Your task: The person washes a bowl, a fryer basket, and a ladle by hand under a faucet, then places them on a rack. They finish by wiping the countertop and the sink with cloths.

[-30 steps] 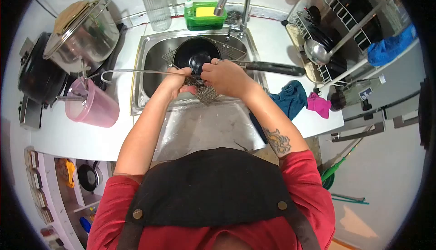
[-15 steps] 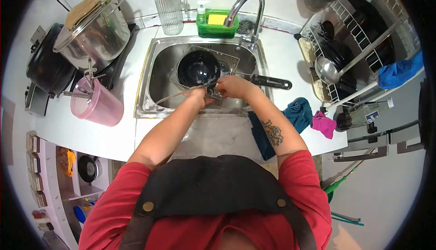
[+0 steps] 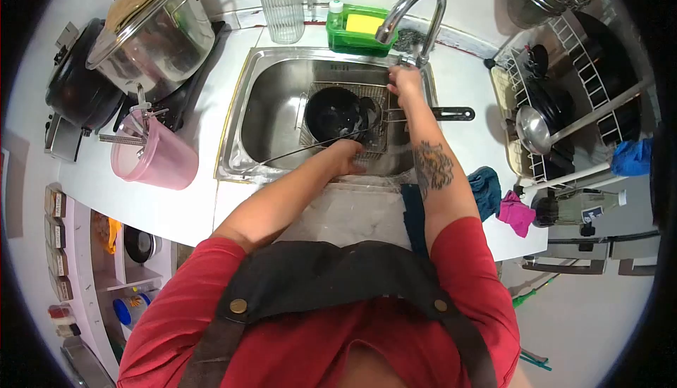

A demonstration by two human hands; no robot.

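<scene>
A person in a red shirt and a dark apron stands at a steel sink [image 3: 271, 124] set into a white desk [image 3: 92, 191]. Inside the sink, a black bowl [image 3: 331, 116] sits in a wire basket [image 3: 379, 93], whose black handle [image 3: 455, 114] reaches out over the right rim. The left hand [image 3: 345, 157] is down at the near side of the basket, just beside the bowl; a thin metal rod [image 3: 296, 152] slants from the near left rim of the sink towards the bowl, passing close to that hand — whether the fingers are closed on anything cannot be told. The right hand [image 3: 403, 81] is stretched to the foot of the curved tap [image 3: 440, 21], its fingers partly bent against the metal, though whether they are clamped on it is unclear. Behind the sink stand a glass jug [image 3: 283, 11] and a green tray [image 3: 356, 42] with a yellow sponge [image 3: 364, 24]. A pink bucket [image 3: 166, 155] is on the left, near a big metal pot [image 3: 155, 46]; on the right, a teal cloth [image 3: 484, 189] lies beside a pink cloth [image 3: 517, 213].
</scene>
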